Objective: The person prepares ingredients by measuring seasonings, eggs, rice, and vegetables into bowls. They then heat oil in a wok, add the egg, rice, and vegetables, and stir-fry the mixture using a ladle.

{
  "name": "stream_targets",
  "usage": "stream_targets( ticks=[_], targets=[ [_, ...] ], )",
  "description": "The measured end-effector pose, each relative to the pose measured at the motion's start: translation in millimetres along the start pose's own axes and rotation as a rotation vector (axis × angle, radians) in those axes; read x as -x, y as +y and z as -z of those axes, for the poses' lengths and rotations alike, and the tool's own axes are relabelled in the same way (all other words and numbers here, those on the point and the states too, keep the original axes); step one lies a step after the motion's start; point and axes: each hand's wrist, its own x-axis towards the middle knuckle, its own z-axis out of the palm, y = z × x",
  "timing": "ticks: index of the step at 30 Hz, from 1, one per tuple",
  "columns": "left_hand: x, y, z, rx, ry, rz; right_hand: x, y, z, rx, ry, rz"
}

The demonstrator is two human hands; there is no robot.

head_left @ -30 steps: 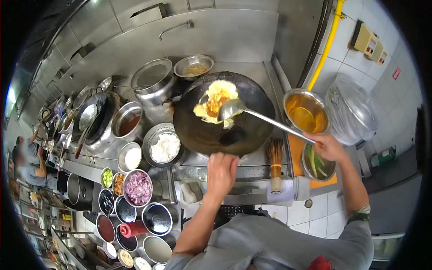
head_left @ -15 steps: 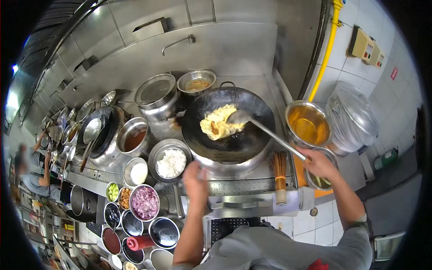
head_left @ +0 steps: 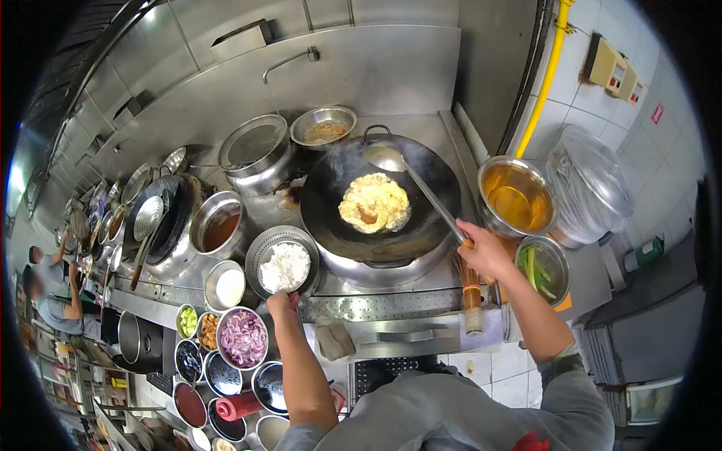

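Observation:
My right hand (head_left: 487,252) is wrapped round the handle of a long metal ladle (head_left: 385,158), whose bowl is over the back part of the black wok (head_left: 323,233). In the wok lies a yellow mass of cooked egg (head_left: 374,203) with a brownish patch, apart from the ladle. My left hand (head_left: 283,304) is closed on the handle of a perforated strainer (head_left: 308,263), close to its rim. White rice (head_left: 286,267) fills the middle of that strainer, which rests on the counter left of the wok. My left fingertips are partly hidden.
A pot of amber oil (head_left: 519,201) and a bowl of green vegetables (head_left: 543,270) stand right. A bamboo brush (head_left: 471,297) and a folded cloth (head_left: 335,338) lie in front. Sliced onions (head_left: 243,338) and several sauce bowls are at left. Two people (head_left: 56,289) stand far left.
My left hand has moved left and closed on the strainer handle. The ladle has come off the egg towards the wok's back, and my right hand has shifted left. The egg now lies rounder.

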Motion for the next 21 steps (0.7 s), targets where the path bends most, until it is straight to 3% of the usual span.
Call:
stream_targets(
  ticks=[2, 5, 8, 9, 12, 13, 17, 21],
  targets=[
    [-1.4, 4.5, -7.4, 0.037, 0.054, -0.026, -3.0, -28.0, 10.3, -0.142, -0.148, -0.17],
    [-6.9, 7.8, -17.1, 0.084, 0.164, -0.09, 7.8, -27.0, 19.7, -0.124, -0.239, -0.187],
    [6.7, 17.5, -8.5, -0.024, 0.086, -0.183, 24.0, 13.3, 11.6, 0.239, 0.122, 0.387],
    [16.6, 20.5, -3.0, -0.058, 0.075, -0.233, 25.0, 21.8, 14.9, 0.177, 0.116, 0.352],
    [67.5, 52.6, 5.4, -0.02, 0.026, -0.306, 39.1, -29.9, 46.5, -0.158, -0.176, -0.239],
    [79.6, 62.5, 6.0, -0.031, -0.001, -0.336, 34.3, -26.6, 45.7, -0.13, -0.21, -0.296],
    [132.0, 110.3, -9.9, -0.063, -0.15, -0.349, 39.2, 15.0, 58.2, 0.242, -0.063, 0.159],
    [131.5, 133.1, -72.7, -0.195, -0.347, -0.47, 59.3, 16.3, 86.9, 0.216, -0.008, 0.138]
  ],
)
